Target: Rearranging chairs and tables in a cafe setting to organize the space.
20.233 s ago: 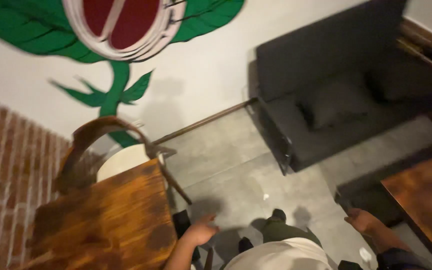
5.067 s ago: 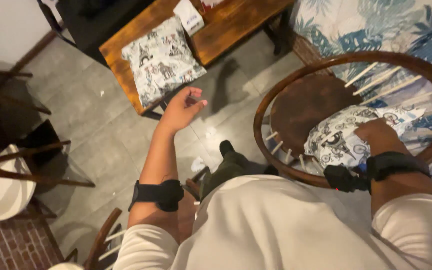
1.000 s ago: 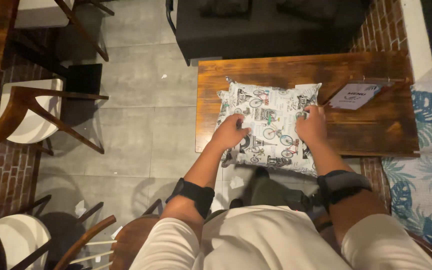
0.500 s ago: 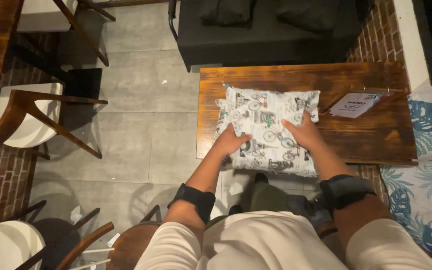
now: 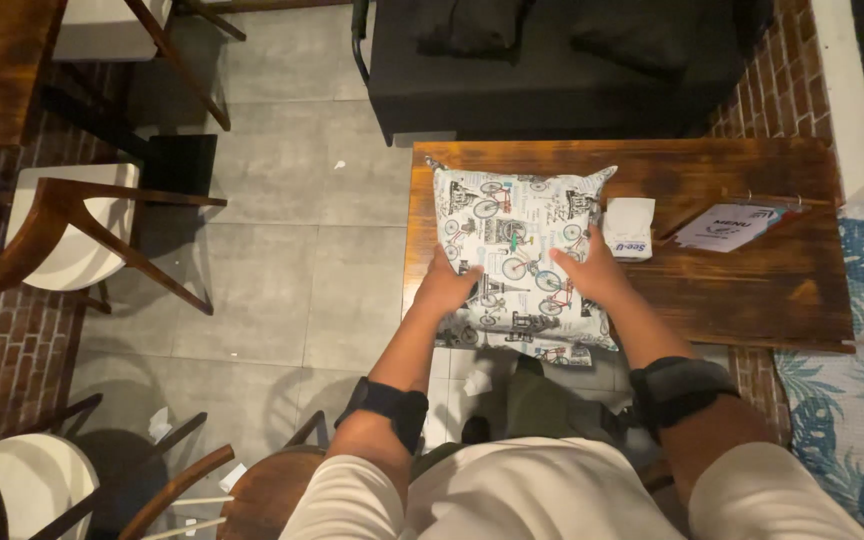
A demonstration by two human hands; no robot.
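Cushion (image 5: 515,255) lying on the wooden table (image 5: 732,290), its near edge overhanging. Left hand (image 5: 449,287) and right hand (image 5: 592,275) are gripping its near corners, fingers curled onto the fabric, steadying it from both sides. Tissue box (image 5: 629,228) is touching its right edge; card (image 5: 730,226) beyond.

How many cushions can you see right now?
3. A bicycle-print cushion on the coffee table, under both hands, and two dark cushions on the sofa: one left, one right. Others may be out of frame.
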